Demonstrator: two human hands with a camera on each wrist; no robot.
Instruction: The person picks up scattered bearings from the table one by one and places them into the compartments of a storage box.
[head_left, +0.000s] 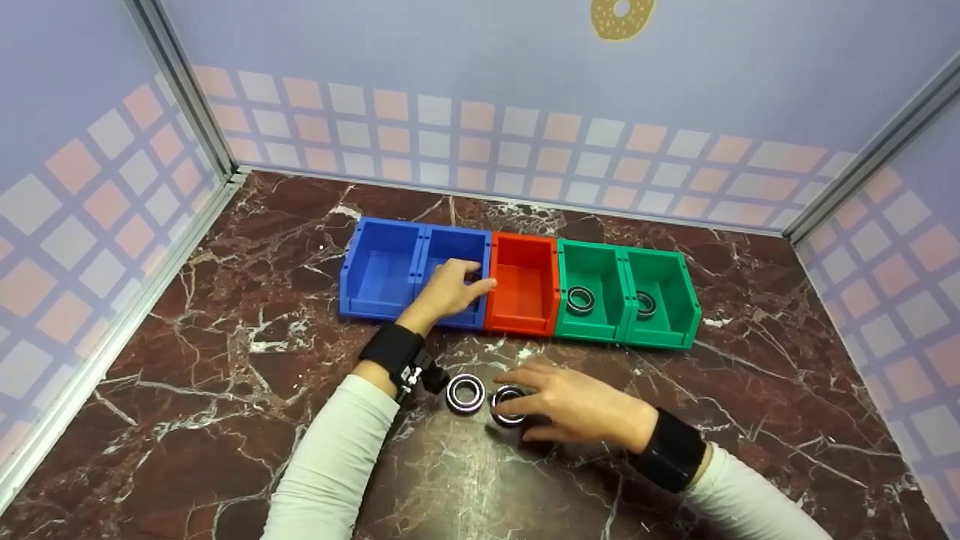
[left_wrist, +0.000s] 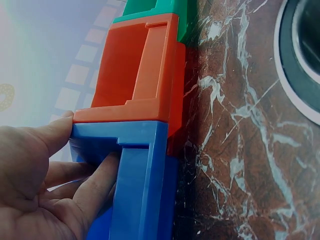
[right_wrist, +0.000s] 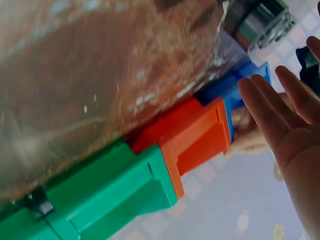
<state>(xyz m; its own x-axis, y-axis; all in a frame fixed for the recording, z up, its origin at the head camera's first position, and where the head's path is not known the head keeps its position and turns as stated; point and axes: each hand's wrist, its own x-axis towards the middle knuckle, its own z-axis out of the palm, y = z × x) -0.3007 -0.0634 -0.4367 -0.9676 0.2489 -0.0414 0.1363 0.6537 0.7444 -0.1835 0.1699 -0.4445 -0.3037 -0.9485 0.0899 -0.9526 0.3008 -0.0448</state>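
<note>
My left hand [head_left: 450, 289] reaches into the right-hand blue bin [head_left: 480, 319]. In the left wrist view its thumb [left_wrist: 60, 132] lies at the rim beside the red bin, apart from the fingers, which dip inside. A small dark patch shows by these fingers in the head view; the bin's inside is mostly hidden. On the table, my right hand [head_left: 566, 405] hovers with spread fingers over a metal ring bearing [head_left: 507, 422], partly covering it. Its fingers [right_wrist: 267, 102] look straight in the right wrist view. Another bearing [head_left: 465, 409] lies just left of that one.
The red bin [head_left: 523, 330] joins the blue pair to two green bins, each with one bearing inside: the left green bin [head_left: 592, 330] and the right green bin [head_left: 660, 337]. Another blue bin [head_left: 375, 309] ends the row at left. Patterned walls [head_left: 450, 135] enclose the marbled table [head_left: 225, 390].
</note>
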